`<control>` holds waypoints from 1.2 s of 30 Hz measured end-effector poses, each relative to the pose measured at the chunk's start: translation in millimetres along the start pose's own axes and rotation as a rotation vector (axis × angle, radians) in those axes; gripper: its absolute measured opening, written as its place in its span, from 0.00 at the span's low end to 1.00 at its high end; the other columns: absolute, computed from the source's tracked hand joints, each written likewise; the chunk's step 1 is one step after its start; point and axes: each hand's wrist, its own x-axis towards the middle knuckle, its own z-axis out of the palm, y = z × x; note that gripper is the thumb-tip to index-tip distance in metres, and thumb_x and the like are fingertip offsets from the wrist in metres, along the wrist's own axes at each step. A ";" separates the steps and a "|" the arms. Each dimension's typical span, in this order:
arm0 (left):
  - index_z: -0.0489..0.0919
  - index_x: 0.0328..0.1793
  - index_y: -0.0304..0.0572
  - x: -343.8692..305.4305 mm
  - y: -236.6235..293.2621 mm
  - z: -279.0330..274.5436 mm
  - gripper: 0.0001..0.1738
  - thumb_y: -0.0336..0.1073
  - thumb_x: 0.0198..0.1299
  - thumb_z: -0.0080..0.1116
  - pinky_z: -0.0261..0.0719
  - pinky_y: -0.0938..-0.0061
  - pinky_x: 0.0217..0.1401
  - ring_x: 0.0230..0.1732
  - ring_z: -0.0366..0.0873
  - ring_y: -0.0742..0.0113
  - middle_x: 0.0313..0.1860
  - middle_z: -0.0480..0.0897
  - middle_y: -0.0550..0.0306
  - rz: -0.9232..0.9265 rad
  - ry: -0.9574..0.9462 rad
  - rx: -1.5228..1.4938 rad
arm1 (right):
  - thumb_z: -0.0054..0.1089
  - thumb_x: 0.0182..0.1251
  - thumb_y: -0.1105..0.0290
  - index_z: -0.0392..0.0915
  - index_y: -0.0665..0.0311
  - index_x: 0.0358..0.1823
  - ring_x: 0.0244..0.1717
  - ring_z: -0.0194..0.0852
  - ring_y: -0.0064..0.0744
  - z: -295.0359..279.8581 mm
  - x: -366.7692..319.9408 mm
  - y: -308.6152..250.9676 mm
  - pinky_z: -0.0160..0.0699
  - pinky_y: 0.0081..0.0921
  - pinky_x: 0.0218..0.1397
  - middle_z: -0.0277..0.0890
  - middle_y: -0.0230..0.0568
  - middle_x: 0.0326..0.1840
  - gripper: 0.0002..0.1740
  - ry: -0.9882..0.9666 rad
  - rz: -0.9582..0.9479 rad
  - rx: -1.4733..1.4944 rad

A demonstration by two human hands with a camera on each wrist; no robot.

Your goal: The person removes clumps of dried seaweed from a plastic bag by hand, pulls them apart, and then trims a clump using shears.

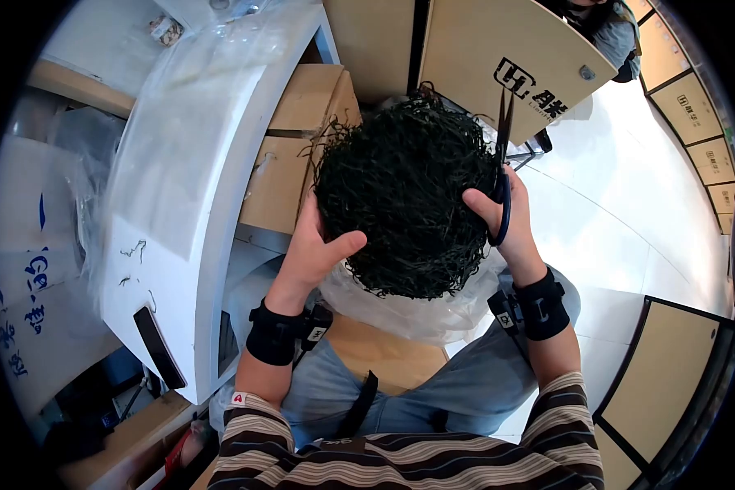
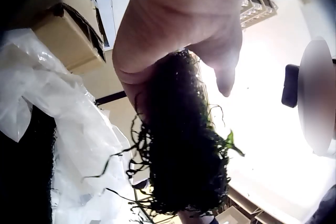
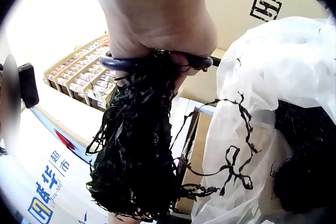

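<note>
A round, flat mass of dark shredded strands (image 1: 408, 192) is held up between both hands in the head view. My left hand (image 1: 314, 249) grips its left edge, thumb on top. My right hand (image 1: 510, 220) grips the right edge, with blue-handled scissors (image 1: 504, 175) hooked on it, blades pointing away. In the left wrist view the left hand (image 2: 184, 24) holds the mass (image 2: 184, 140) edge-on, loose strands hanging out. In the right wrist view the right hand (image 3: 157, 19) holds the mass (image 3: 139, 145) beside the blue scissor handle (image 3: 126, 64).
A clear plastic bag (image 1: 441, 318) lies under the mass, with more dark strands (image 3: 307, 150) inside. A white surface with a phone (image 1: 160, 347) stands at left, beside cardboard boxes (image 1: 277, 184). Another person (image 1: 616, 41) is at the upper right.
</note>
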 end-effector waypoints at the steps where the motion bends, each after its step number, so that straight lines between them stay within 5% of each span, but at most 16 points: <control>1: 0.58 0.71 0.35 0.1 -0.4 0.8 0.48 0.32 0.47 0.75 0.62 0.68 0.70 0.65 0.66 0.63 0.64 0.69 0.52 -0.001 0.001 0.001 | 0.76 0.53 0.68 0.73 0.64 0.48 0.43 0.73 0.17 2.1 -1.4 -1.8 0.71 0.18 0.50 0.77 0.29 0.43 0.24 0.015 -0.020 0.013; 7: 0.64 0.68 0.39 1.9 1.8 8.6 0.41 0.34 0.49 0.74 0.70 0.68 0.64 0.59 0.72 0.65 0.59 0.74 0.56 -0.127 0.090 -0.137 | 0.78 0.50 0.65 0.73 0.65 0.52 0.48 0.73 0.21 1.3 -1.1 5.8 0.70 0.21 0.55 0.77 0.32 0.47 0.30 -0.005 -0.189 -0.018; 13: 0.69 0.65 0.39 -1.1 6.9 4.0 0.34 0.28 0.50 0.71 0.73 0.70 0.61 0.57 0.74 0.66 0.56 0.77 0.57 -0.149 0.004 -0.254 | 0.78 0.50 0.65 0.72 0.67 0.57 0.51 0.74 0.23 4.9 -4.7 -2.0 0.70 0.22 0.58 0.78 0.34 0.51 0.34 -0.033 -0.101 0.082; 19: 0.74 0.60 0.37 -3.8 10.4 6.9 0.29 0.29 0.50 0.71 0.73 0.72 0.58 0.54 0.76 0.68 0.53 0.79 0.57 -0.094 0.030 0.050 | 0.76 0.53 0.65 0.72 0.65 0.52 0.47 0.75 0.21 -7.5 -2.1 7.3 0.72 0.19 0.53 0.78 0.35 0.48 0.28 0.010 0.009 -0.127; 20: 0.76 0.56 0.35 -4.1 12.1 9.3 0.25 0.30 0.50 0.71 0.75 0.73 0.55 0.49 0.78 0.69 0.49 0.81 0.57 0.001 0.051 0.174 | 0.75 0.54 0.65 0.72 0.65 0.50 0.46 0.75 0.20 -12.6 0.0 9.0 0.72 0.18 0.51 0.78 0.35 0.48 0.26 0.066 0.076 -0.296; 21: 0.79 0.52 0.33 -4.6 13.4 11.4 0.22 0.30 0.50 0.71 0.77 0.74 0.51 0.45 0.80 0.70 0.46 0.83 0.56 0.095 0.071 0.298 | 0.71 0.59 0.65 0.71 0.66 0.47 0.44 0.76 0.21 -13.0 1.1 6.1 0.73 0.17 0.50 0.79 0.39 0.48 0.21 0.090 0.109 -0.150; 22: 0.79 0.52 0.33 -6.6 13.8 13.3 0.22 0.30 0.50 0.71 0.77 0.74 0.51 0.45 0.80 0.70 0.46 0.83 0.56 0.095 0.072 0.296 | 0.64 0.65 0.70 0.69 0.68 0.47 0.42 0.79 0.25 -9.8 7.5 12.6 0.74 0.19 0.51 0.79 0.45 0.48 0.15 0.151 -0.129 -0.093; 24: 0.81 0.44 0.31 -11.7 12.1 17.9 0.16 0.30 0.50 0.70 0.79 0.76 0.43 0.36 0.81 0.72 0.39 0.86 0.52 0.182 0.073 0.528 | 0.57 0.69 0.72 0.68 0.69 0.46 0.42 0.81 0.30 -17.4 11.1 4.7 0.75 0.22 0.55 0.79 0.51 0.50 0.11 0.213 -0.151 -0.014; 25: 0.83 0.41 0.31 -11.8 10.1 21.2 0.13 0.29 0.49 0.70 0.79 0.77 0.39 0.32 0.82 0.71 0.35 0.86 0.49 0.269 0.072 0.581 | 0.53 0.71 0.71 0.68 0.69 0.46 0.40 0.81 0.30 -20.0 10.7 -4.5 0.77 0.19 0.44 0.79 0.53 0.49 0.10 0.243 -0.161 -0.095; 26: 0.83 0.41 0.31 -12.0 8.4 21.0 0.13 0.29 0.49 0.70 0.79 0.77 0.39 0.32 0.82 0.71 0.35 0.86 0.49 0.270 0.071 0.571 | 0.50 0.73 0.65 0.67 0.68 0.46 0.30 0.77 0.25 -27.8 8.7 -6.2 0.70 0.13 0.29 0.79 0.50 0.43 0.12 0.236 -0.189 -0.075; 28: 0.83 0.48 0.35 -14.2 5.0 17.5 0.19 0.29 0.47 0.70 0.79 0.76 0.38 0.31 0.83 0.64 0.36 0.85 0.47 0.395 -0.024 0.738 | 0.48 0.74 0.59 0.68 0.67 0.47 0.21 0.67 0.18 -36.6 5.2 -10.9 0.57 0.11 0.20 0.76 0.42 0.35 0.16 0.221 -0.271 0.006; 29: 0.83 0.48 0.35 -14.6 3.7 17.4 0.19 0.29 0.47 0.70 0.79 0.76 0.38 0.31 0.83 0.64 0.36 0.85 0.47 0.393 -0.019 0.728 | 0.48 0.73 0.53 0.68 0.66 0.47 0.18 0.59 0.16 -37.8 1.0 -15.4 0.55 0.12 0.20 0.70 0.36 0.27 0.20 0.224 -0.268 0.012; 32: 0.81 0.54 0.38 -15.3 5.0 15.3 0.28 0.25 0.40 0.68 0.79 0.73 0.37 0.30 0.83 0.56 0.36 0.84 0.46 0.377 0.025 0.775 | 0.49 0.71 0.50 0.68 0.65 0.47 0.16 0.56 0.18 -36.3 -8.3 -26.3 0.52 0.15 0.19 0.65 0.34 0.22 0.23 -0.053 -0.303 0.193; 34: 0.79 0.58 0.39 -15.5 6.3 13.8 0.37 0.22 0.31 0.63 0.79 0.70 0.36 0.32 0.82 0.52 0.38 0.84 0.46 0.475 0.052 0.998 | 0.56 0.68 0.58 0.68 0.65 0.41 0.20 0.63 0.21 -29.6 -19.6 -37.2 0.59 0.16 0.23 0.68 0.37 0.24 0.16 -0.014 -0.159 0.209; 36: 0.79 0.59 0.40 -15.1 10.8 19.2 0.39 0.21 0.29 0.62 0.80 0.69 0.36 0.34 0.82 0.52 0.41 0.84 0.47 0.473 0.052 1.012 | 0.62 0.64 0.66 0.68 0.64 0.38 0.27 0.68 0.25 -10.0 -28.5 -42.5 0.66 0.18 0.31 0.72 0.39 0.27 0.12 -0.017 -0.321 0.010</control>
